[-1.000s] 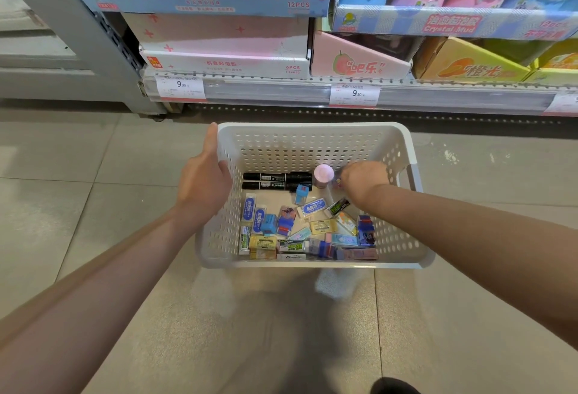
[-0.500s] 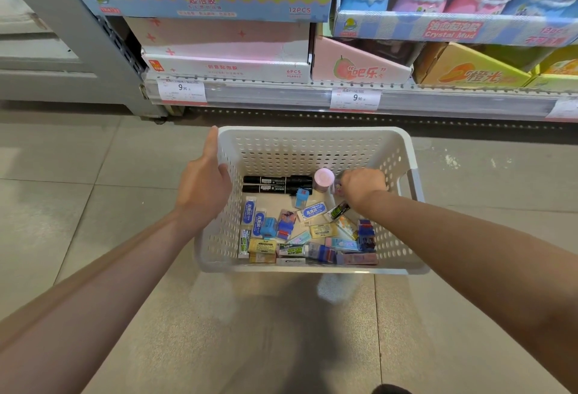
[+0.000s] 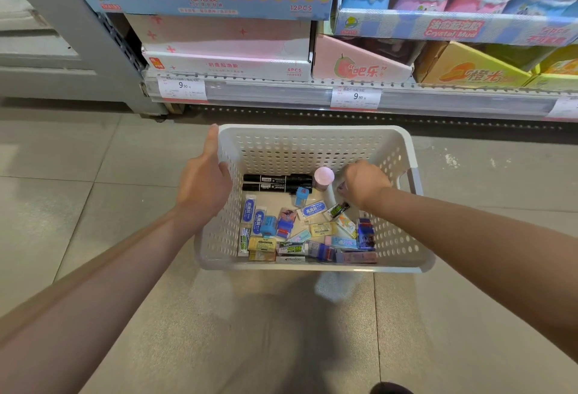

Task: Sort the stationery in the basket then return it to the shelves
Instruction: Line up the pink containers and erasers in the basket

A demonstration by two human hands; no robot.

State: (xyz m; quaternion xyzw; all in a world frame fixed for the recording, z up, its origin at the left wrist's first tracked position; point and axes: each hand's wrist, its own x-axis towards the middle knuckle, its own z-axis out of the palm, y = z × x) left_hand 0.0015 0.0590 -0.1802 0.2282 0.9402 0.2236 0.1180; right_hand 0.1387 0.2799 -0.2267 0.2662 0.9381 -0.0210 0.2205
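While a white perforated basket (image 3: 316, 140) sits on the tiled floor (image 3: 93, 206) in front of a shop shelf (image 3: 312, 93), a person works through the stationery inside it, seen from the head camera. The left hand (image 3: 203, 184) grips the basket's left rim, thumb laid along the top edge and fingers curled over the wall, steadying it. The right hand (image 3: 364, 184) reaches down near the basket's far right corner, just beside a pink round-topped item (image 3: 324, 177); its fingers are curled downward, and whether they already pinch anything cannot be told, since the hand hides them. Two black markers (image 3: 276, 183) lie side by side along the far wall, apart from the loose heap of small erasers (image 3: 300, 231) and packets crowding the near edge.

Sorting appears to be at an early stage, with most items still jumbled. Doing this step well likely means keeping the left hand's hold firm so the light basket does not slide, lifting one item at a time from the far right corner, and grouping like with like beside the markers rather than stirring the near-edge pile.
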